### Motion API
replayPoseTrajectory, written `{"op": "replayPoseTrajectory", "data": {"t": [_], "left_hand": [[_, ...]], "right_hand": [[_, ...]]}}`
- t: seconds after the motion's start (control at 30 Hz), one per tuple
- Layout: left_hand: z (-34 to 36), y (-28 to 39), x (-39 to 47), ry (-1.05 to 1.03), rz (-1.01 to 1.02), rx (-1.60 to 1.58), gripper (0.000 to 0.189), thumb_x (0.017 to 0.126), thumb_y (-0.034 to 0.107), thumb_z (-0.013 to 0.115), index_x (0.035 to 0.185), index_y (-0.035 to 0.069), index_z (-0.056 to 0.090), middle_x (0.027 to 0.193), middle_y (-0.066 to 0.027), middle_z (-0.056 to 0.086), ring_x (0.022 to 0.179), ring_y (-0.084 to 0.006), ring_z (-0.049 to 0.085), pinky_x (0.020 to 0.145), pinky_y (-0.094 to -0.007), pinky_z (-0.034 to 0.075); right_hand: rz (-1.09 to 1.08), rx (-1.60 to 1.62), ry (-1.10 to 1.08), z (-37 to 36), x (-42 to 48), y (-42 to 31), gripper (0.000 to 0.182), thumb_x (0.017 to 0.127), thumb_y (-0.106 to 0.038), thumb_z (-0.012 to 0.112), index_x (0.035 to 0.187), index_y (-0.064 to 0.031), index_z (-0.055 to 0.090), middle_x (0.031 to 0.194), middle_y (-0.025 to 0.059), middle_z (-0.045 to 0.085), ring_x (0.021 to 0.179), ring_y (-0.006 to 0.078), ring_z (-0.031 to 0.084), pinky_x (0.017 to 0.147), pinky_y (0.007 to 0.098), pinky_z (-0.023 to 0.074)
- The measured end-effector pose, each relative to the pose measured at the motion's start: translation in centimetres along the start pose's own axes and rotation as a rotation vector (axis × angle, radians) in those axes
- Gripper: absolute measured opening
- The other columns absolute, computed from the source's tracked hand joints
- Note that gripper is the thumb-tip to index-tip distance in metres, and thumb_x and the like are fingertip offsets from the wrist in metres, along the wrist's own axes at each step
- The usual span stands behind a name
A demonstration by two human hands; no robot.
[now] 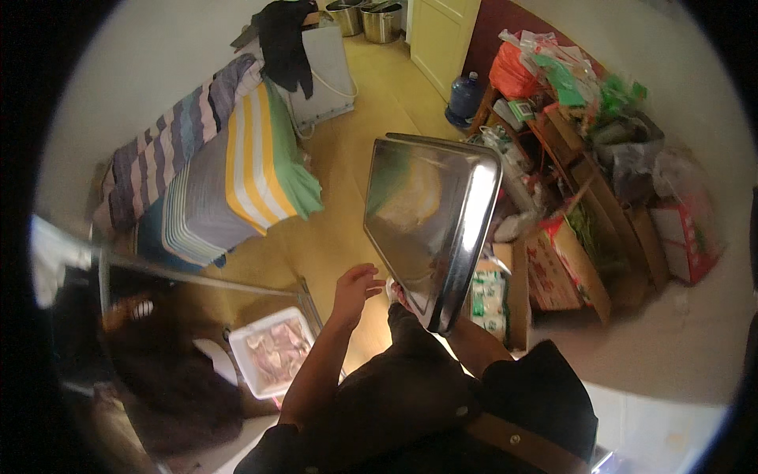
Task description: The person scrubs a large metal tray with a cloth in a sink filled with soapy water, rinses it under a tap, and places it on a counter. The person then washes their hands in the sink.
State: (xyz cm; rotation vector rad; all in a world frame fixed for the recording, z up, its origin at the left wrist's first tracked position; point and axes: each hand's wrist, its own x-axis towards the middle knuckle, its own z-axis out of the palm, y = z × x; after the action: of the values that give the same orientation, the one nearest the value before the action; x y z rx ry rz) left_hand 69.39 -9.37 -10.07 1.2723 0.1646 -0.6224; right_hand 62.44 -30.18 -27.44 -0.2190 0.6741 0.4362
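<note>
A shiny rectangular metal tray (429, 225), tilted nearly on edge, stands out before me on the right. My right hand (402, 296) grips its near lower edge; most of that hand is hidden behind the metal. Left of the tray, my left hand (355, 293) is raised with its fingers apart and nothing in it. Below and left of that hand, partly behind my left forearm, is a white plastic tub (243, 354) with pieces of what looks like raw meat (278, 352) in it.
Cardboard boxes (551, 272), plastic bags and a wooden shelf crowd the right side. A blue water jug (463, 98) stands near a door. Striped cloths (207, 166) cover furniture on the left. A dark-clothed person (172, 361) is at lower left. Metal pots (382, 23) stand at the back.
</note>
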Motion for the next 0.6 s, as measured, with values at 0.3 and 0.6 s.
{"op": "replayPoseTrajectory", "data": {"t": [0.3, 0.6], "left_hand": [[-3.1, 16.5, 25.1, 0.053, -0.175, 0.088, 0.035, 0.093, 0.014, 0.058, 0.122, -0.006, 0.054, 0.110, -0.0156, 0.064, 0.093, -0.0252, 0.067, 0.078, -0.0346, 0.055], [-5.1, 29.9, 56.3, -0.021, -0.069, 0.084, 0.031, 0.088, 0.007, 0.060, 0.117, -0.005, 0.059, 0.081, -0.0114, 0.065, 0.071, -0.0198, 0.066, 0.072, -0.0314, 0.056]], "right_hand": [[-0.083, -0.265, 0.074, 18.0, 16.8, -22.6, 0.027, 0.087, -0.022, 0.057, 0.105, -0.0025, 0.064, 0.087, 0.0124, 0.067, 0.068, 0.0215, 0.067, 0.061, 0.0359, 0.0570], [-0.152, -0.478, 0.186, 29.8, 34.6, -45.2, 0.030, 0.086, -0.022, 0.057, 0.106, -0.0002, 0.063, 0.088, 0.0143, 0.067, 0.068, 0.0250, 0.067, 0.062, 0.0384, 0.0569]]}}
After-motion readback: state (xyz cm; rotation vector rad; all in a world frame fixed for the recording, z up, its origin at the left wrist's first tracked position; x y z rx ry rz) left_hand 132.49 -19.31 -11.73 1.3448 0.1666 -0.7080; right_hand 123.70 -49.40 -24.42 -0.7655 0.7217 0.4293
